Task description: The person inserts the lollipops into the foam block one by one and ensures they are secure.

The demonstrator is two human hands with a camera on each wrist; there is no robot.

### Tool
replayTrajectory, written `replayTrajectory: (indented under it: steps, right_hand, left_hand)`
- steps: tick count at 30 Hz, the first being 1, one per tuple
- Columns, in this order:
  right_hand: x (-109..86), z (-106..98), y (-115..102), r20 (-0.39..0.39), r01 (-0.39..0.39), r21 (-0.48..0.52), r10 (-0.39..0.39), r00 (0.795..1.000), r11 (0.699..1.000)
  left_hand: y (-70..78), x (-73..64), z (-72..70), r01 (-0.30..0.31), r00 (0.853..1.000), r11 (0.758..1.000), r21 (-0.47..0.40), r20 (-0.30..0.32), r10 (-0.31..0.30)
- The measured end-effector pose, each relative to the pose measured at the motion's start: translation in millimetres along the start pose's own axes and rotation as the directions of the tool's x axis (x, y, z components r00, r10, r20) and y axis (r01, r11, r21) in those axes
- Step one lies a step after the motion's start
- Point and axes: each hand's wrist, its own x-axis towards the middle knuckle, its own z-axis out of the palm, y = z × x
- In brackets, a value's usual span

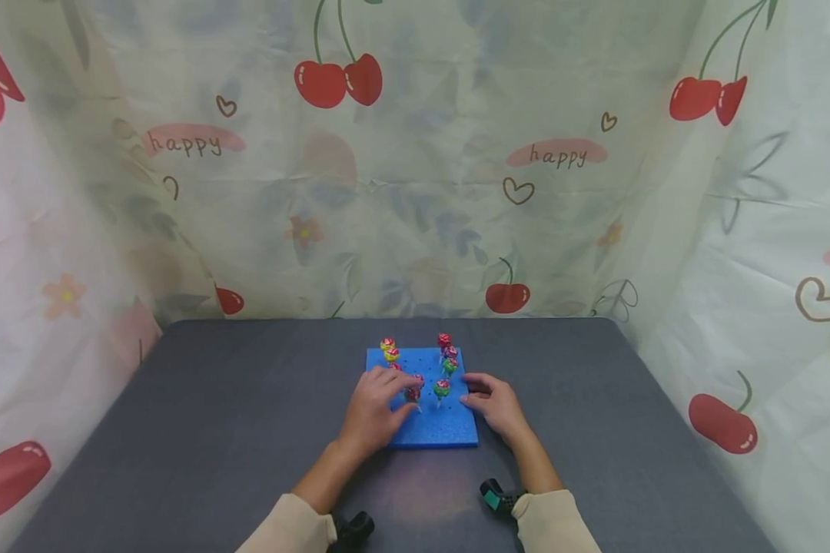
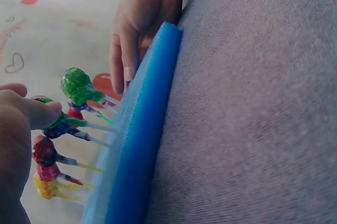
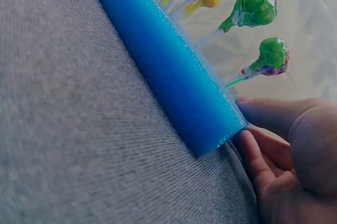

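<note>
A blue foam board (image 1: 432,434) with small holes lies on the table, several wrapped lollipops standing in it. My left hand (image 1: 373,407) is over the board's middle, thumb and fingers around a lollipop head (image 1: 412,395). In the left wrist view the thumb lies against a green-wrapped lollipop (image 2: 48,126), partly covering it. That lollipop's stick reaches down to the board. My right hand (image 1: 499,407) holds the board's right edge; in the right wrist view digits lie on both sides of the edge. Nearest this hand is a green lollipop (image 3: 274,52).
Yellow lollipops (image 1: 391,354) stand at the board's back left, a red lollipop (image 1: 444,339) at its back right. Another green lollipop (image 1: 442,389) is between the hands. Around the dark grey table (image 1: 249,415) hangs a cherry-print curtain (image 1: 429,153).
</note>
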Motion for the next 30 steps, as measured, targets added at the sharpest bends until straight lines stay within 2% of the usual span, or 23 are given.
replayTrajectory:
  steps: [6,17,22,30]
  right_hand:
    - [1.5,0.0,0.1,0.0,0.005,-0.001,-0.005,1.0,1.0]
    - [-0.4,0.3,1.5,0.001,0.032,0.001,-0.032,0.999,0.999]
    - [0.1,-1.1,2.4,-0.003,0.038,0.009,-0.038,0.999,0.999]
    - [0.6,-1.2,5.0,0.008,0.042,0.005,-0.042,0.999,0.999]
  left_hand:
    - [0.3,5.0,-1.6,-0.07,0.998,0.997,0.037,0.0,0.07]
    - [2.5,6.5,-2.5,-0.109,0.994,0.992,0.057,0.001,0.109]
    - [3.9,7.4,-1.1,-0.117,0.993,0.991,0.064,0.011,0.117]
    - [5.7,9.7,0.5,-0.097,0.994,0.993,0.073,0.06,0.093]
